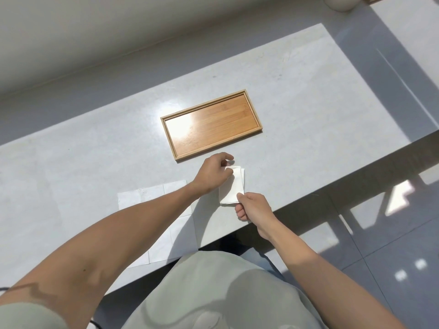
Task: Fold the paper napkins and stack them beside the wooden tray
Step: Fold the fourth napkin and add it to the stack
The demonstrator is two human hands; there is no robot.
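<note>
Pinching folded napkin (231, 187): left hand (212, 175), right hand (253, 207).

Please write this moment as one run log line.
left hand: grip on folded napkin | right hand: grip on it | wooden tray: empty

You'll see a folded white napkin stack (232, 186), maybe two layers, just beside the empty wooden tray (211, 124); unfolded napkins (152, 198) lie flat.

Head view, steeply down over table (95, 143)
</note>
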